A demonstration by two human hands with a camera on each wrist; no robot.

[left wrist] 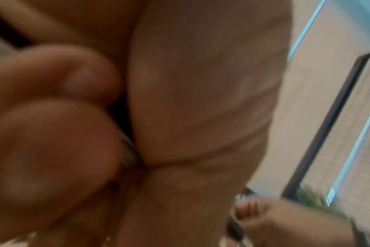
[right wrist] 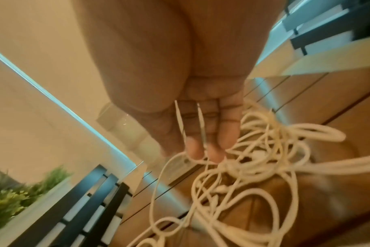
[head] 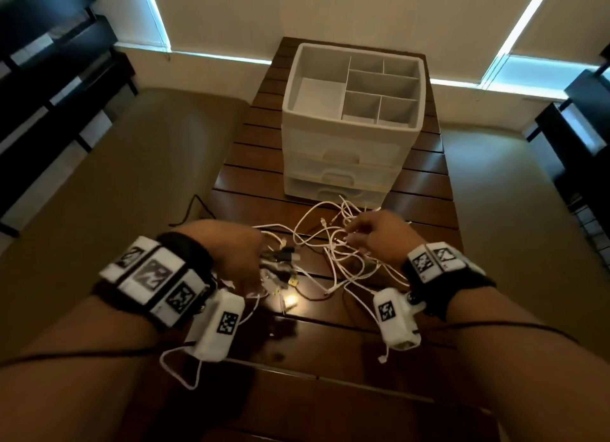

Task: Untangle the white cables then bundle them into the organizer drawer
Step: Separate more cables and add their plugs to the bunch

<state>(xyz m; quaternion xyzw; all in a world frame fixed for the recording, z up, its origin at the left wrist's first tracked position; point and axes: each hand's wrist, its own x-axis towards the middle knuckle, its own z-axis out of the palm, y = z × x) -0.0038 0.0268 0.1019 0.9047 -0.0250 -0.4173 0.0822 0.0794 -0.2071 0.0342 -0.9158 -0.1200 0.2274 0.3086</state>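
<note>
Left hand (head: 237, 253): fingers curled tight in the left wrist view, something thin and metallic pinched against the palm; exactly what cannot be told, probably a plug from the dark connector cluster (head: 284, 255) at its fingertips. Right hand (head: 376, 233): fingers nearly straight and spread, two strands of the white cables (head: 333, 247) threaded between them, hooked rather than clamped.

The tangle is spread on the near part of the slatted wooden table (head: 425, 184), between both hands and just in front of the organizer (head: 350, 134). All three drawers are seen closed; the divided top tray is open.

Risks, as judged: knots may be tightened if the hands are pulled apart before the crossings are loosened; loops snagged on the spread fingers could drag the whole pile. A white strand (head: 180, 365) hangs over the near left edge and could pull more cable off. Black wires (head: 194, 207) mixed in at the left may be lifted along. A drawer must be opened before bundling.
</note>
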